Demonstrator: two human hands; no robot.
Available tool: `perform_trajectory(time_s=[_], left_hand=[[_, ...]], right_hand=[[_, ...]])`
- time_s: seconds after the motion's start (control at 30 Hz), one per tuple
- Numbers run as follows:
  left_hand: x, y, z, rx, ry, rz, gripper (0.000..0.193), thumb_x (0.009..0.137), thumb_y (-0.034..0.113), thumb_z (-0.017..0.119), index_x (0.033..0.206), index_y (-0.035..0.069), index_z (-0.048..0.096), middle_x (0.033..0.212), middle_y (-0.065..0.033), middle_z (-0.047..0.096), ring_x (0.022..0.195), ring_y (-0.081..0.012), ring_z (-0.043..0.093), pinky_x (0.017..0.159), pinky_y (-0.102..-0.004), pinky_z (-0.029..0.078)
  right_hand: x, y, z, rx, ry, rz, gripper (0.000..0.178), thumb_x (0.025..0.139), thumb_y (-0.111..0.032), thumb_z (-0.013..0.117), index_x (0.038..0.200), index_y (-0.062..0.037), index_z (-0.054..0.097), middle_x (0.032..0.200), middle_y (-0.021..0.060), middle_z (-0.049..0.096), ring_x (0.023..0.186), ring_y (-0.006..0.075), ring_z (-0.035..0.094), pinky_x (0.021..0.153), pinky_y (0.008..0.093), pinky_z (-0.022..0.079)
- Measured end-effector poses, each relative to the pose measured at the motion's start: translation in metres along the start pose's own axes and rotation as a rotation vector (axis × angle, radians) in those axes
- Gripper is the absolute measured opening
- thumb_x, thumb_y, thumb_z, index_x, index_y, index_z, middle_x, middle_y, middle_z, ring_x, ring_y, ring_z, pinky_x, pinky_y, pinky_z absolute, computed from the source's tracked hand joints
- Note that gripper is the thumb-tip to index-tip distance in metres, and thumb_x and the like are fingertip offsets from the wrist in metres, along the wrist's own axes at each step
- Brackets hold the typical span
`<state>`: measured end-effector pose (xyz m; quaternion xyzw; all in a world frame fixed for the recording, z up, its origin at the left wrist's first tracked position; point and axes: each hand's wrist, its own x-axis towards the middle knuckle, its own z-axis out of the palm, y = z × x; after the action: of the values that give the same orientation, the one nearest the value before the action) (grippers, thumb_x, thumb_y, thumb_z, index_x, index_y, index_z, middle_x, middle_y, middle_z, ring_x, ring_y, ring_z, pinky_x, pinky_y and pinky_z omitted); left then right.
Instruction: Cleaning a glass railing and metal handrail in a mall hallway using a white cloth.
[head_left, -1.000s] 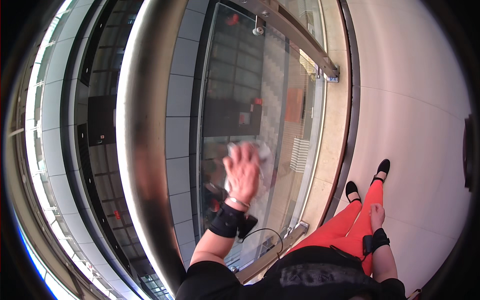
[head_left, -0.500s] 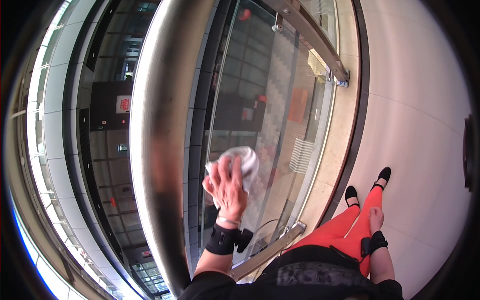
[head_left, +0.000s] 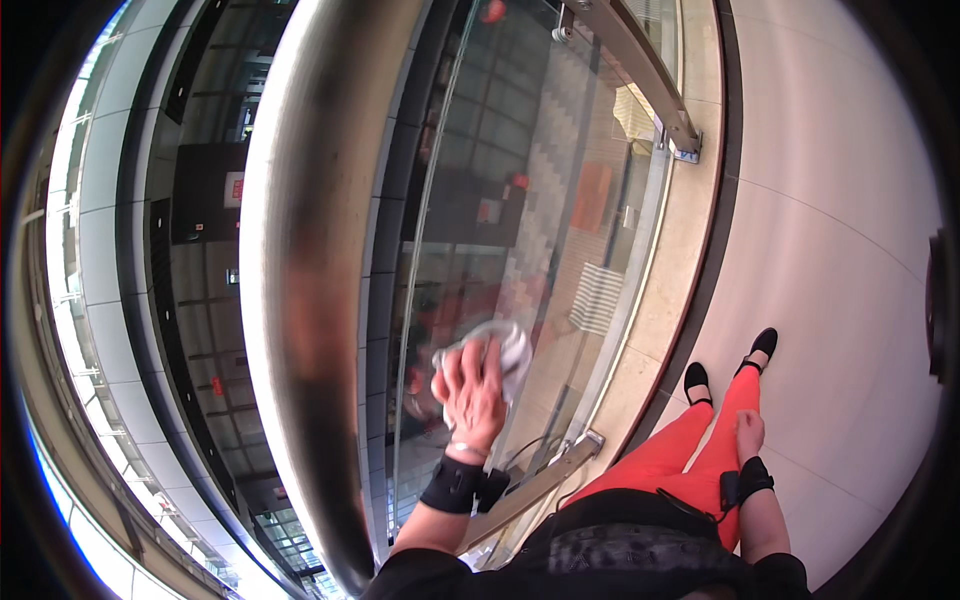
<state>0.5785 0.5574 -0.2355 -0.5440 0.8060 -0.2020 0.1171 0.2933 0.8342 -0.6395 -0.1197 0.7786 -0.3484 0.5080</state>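
A white cloth (head_left: 516,362) is bunched under my left hand (head_left: 474,402), whose fingers bend over it and press it to the glass panel (head_left: 470,215) of a railing. Part of the cloth sticks out beyond my fingertips and to their right. Beside my thigh, apart from the railing, hangs my right hand (head_left: 750,434); its fingers are curled in and no object shows in them. Each wrist wears a black strap with a small black box.
A thick, shiny metal handrail (head_left: 300,280) runs along the glass on its left. Metal posts (head_left: 650,90) brace the panel from a stone ledge (head_left: 655,300). Pale floor tiles (head_left: 820,300) lie to the right under my feet. Through the glass a lower level shows.
My left hand and the cloth have slid a little nearer and to the right on the glass. The handrail sits slightly farther left in view. My right hand stays by my thigh.
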Motion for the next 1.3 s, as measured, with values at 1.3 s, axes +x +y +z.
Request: perform_trajectory(time_s=[1.3], left_hand=[[0.194,0.109,0.135,0.004,0.206,0.466,0.024,0.075,0.012,0.053,0.095,0.003,0.061,0.107,-0.012,0.048,0.108,-0.0291,0.042,0.099,-0.0481,0.029]], right_hand=[[-0.044,0.003,0.014,-0.033,0.047,0.032,0.024,0.088,-0.024,0.056,0.083,-0.0012,0.062,0.066,0.0045,0.061,0.059,0.0129,0.058,0.057,0.028,0.045]])
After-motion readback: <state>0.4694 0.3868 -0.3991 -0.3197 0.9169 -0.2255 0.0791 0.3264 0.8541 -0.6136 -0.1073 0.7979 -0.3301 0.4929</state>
